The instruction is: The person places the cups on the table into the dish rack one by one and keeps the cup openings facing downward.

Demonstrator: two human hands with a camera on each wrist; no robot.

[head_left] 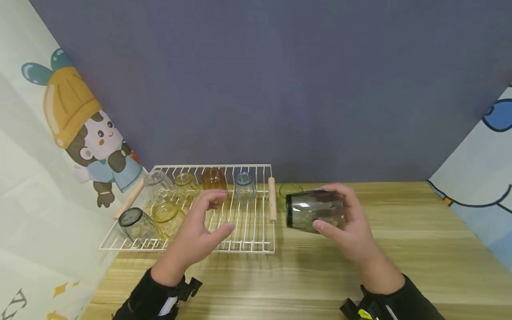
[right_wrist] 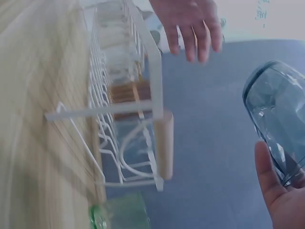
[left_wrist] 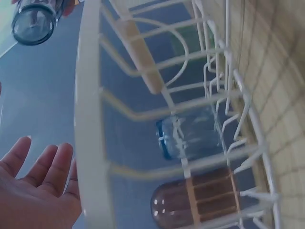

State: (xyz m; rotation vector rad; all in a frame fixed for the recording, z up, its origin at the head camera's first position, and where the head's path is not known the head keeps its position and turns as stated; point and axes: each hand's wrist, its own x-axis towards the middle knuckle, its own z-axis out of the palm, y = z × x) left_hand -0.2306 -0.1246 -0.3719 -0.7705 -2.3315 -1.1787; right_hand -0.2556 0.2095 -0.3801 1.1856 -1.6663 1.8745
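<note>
A smoky grey drinking glass (head_left: 312,210) lies tilted on its side in my right hand (head_left: 352,226), which grips it near one end above the table, right of the rack. Over the front middle of the white wire rack (head_left: 248,250) hovers my left hand (head_left: 196,233), holding nothing, thumb and fingers apart. In the rack stand several glasses: a clear one (head_left: 160,186), two yellow ones (head_left: 186,184), an amber one (head_left: 214,178), a blue-tinted one (head_left: 245,186) and a dark grey one (head_left: 138,224). The right wrist view shows the held glass (right_wrist: 279,109) between thumb and fingers.
A green glass (head_left: 290,190) stands on the wooden table (head_left: 400,240) just right of the rack's wooden handle (head_left: 272,200), partly behind the held glass. A dark grey wall panel (head_left: 300,89) rises at the back. Printed sheets flank the table on both sides.
</note>
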